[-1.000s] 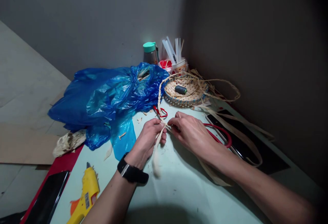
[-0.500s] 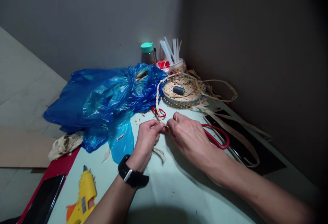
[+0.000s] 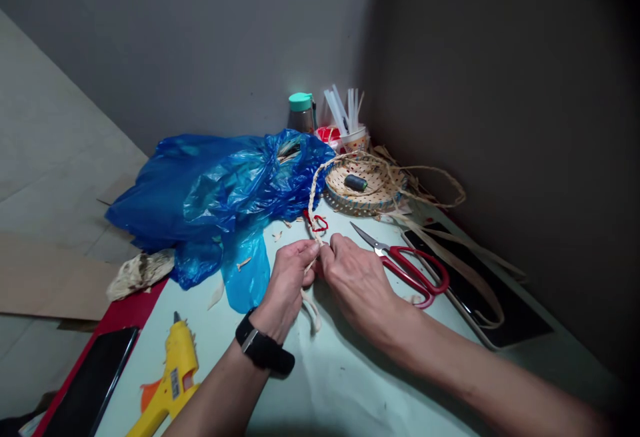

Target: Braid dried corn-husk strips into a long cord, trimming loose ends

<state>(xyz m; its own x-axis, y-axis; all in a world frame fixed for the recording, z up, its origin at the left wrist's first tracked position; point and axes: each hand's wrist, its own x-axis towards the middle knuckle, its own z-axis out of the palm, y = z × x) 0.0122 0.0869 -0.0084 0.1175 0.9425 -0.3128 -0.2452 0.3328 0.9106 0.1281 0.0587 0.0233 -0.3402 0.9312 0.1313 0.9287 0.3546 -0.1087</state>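
Observation:
A pale braided cord (image 3: 313,197) runs from the woven basket down to my hands, and its loose strands (image 3: 313,310) hang below them. My left hand (image 3: 291,270), with a black watch on the wrist, pinches the braid near its lower end. Close against it, my right hand (image 3: 353,274) has its fingers closed on the same end; its fingertips are partly hidden. Red-handled scissors (image 3: 407,267) lie just right of my right hand, blades pointing away to the left. A red cord loop (image 3: 318,225) lies beside the braid.
At the back sit a shallow woven basket (image 3: 336,197) holding a dark thread spool (image 3: 355,182), a cup of glue sticks (image 3: 354,140) and a teal-lidded bottle (image 3: 301,112). A blue plastic bag (image 3: 200,177) spreads left. A yellow glue gun (image 3: 180,357), phone (image 3: 93,384) and black tablet (image 3: 505,317) lie around.
My right hand has shifted slightly down and closer to my left, uncovering the scissors. The view has shifted a little. Both hands stay on the braid's end.

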